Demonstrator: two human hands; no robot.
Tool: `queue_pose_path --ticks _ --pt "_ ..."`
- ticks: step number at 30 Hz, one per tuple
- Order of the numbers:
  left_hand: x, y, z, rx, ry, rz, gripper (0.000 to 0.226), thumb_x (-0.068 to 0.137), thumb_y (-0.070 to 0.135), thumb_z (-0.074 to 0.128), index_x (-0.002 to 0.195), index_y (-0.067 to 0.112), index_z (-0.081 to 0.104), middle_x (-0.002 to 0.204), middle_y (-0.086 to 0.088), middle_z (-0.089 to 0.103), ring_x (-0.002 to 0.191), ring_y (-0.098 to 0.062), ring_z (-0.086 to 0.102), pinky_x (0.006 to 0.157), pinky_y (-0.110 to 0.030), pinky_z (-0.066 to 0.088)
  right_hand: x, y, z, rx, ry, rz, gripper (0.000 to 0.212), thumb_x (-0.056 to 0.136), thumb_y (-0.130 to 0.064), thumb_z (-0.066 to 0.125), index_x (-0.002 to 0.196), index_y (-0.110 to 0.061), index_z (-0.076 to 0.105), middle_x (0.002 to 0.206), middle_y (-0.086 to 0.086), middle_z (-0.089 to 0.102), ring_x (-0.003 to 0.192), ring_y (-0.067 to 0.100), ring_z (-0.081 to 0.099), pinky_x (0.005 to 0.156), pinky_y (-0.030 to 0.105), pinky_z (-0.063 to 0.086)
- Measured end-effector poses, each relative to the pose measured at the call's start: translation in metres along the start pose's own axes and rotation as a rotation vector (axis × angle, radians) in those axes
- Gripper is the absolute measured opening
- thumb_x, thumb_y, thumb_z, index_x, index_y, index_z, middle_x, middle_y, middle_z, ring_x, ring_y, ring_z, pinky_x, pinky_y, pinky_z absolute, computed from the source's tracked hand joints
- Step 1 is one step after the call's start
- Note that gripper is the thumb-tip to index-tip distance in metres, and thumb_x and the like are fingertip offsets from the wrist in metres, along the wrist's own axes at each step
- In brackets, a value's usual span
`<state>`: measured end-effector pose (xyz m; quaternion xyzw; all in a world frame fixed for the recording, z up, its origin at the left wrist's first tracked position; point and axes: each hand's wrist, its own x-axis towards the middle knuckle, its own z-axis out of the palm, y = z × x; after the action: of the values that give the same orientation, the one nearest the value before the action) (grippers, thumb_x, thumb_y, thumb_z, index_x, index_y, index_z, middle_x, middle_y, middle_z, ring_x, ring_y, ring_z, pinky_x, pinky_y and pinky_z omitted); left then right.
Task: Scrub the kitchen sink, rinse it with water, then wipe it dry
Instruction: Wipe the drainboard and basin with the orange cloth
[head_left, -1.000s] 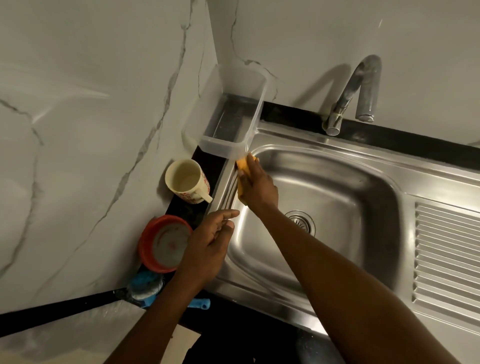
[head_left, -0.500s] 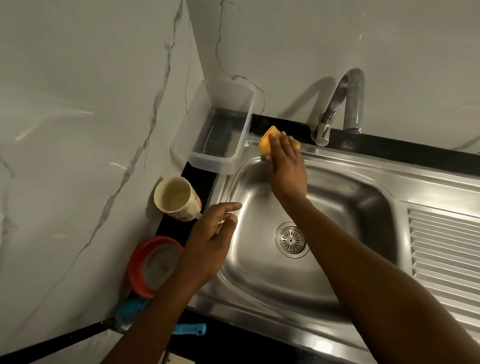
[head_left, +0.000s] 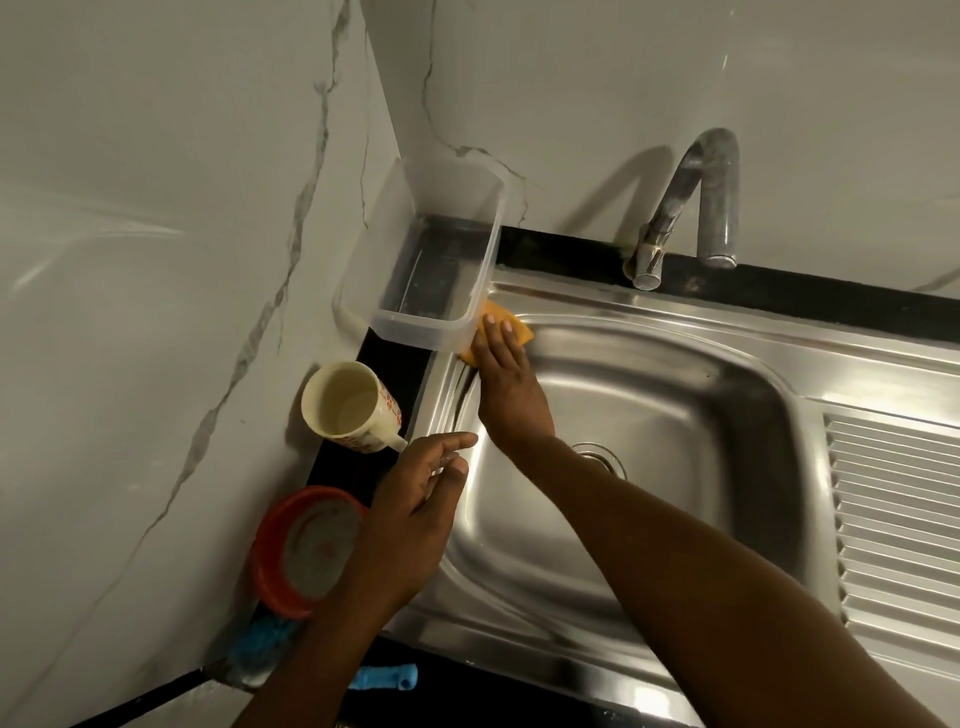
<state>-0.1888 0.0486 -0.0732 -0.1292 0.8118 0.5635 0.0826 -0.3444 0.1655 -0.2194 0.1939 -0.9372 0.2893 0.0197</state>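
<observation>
Nearest on the left, one blue handle (head_left: 384, 678) lies on the black counter (head_left: 779, 297). Just beyond it sits one blue bristly item (head_left: 260, 634); whether the two form one tool cannot be told. Next comes one red-rimmed bowl (head_left: 311, 545), standing between the marble wall (head_left: 156, 260) and the sink (head_left: 675, 322).

Two hands are in view. The left hand (head_left: 410, 514) is over the sink's left rim, just beside the bowl, fingers loosely extended and slightly apart, holding nothing. Whether it touches the rim cannot be told.

The sink has one basin, one drain (head_left: 608, 460) partly covered by the right forearm, and one ribbed draining board (head_left: 893, 519) on the right.

One cream mug (head_left: 345, 402) stands on the counter left of the basin, its handle pointing at the left hand.

The right hand (head_left: 506, 379) reaches across the basin to its far left corner. Its fingers lie flat and together on one orange sponge (head_left: 506, 325), pressing it onto the sink's rim there; the thumb is not visible. The sponge touches the near end of one clear plastic container (head_left: 421, 327), which stands in the wall corner.

Farthest, one metal tap (head_left: 719, 208) rises behind the basin, spout pointing down.
</observation>
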Motion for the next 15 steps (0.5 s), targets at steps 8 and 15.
queue_pose_path --ticks 8,15 --pt "0.008 0.007 0.008 0.014 -0.008 0.020 0.027 0.108 0.022 0.052 0.129 0.033 0.066 0.126 0.024 0.063 0.117 0.019 0.054 0.088 0.001 0.040 -0.063 -0.027 0.004 0.315 -0.091 -0.041 0.076 0.101 -0.010 0.062 0.165 -0.022 0.023 0.174 -0.001 0.008 0.157 0.021 0.021 0.110 0.029 0.045" --pt "0.006 0.008 0.015 -0.078 -0.006 0.016 0.029 0.101 0.037 0.051 0.126 0.040 0.067 0.126 0.024 0.067 0.124 0.004 0.059 0.099 -0.018 0.047 -0.115 -0.035 -0.031 0.576 -0.353 0.030 0.038 0.099 -0.002 0.052 0.133 -0.016 0.059 0.104 -0.020 0.065 0.087 -0.009 0.063 0.079 0.019 0.048"
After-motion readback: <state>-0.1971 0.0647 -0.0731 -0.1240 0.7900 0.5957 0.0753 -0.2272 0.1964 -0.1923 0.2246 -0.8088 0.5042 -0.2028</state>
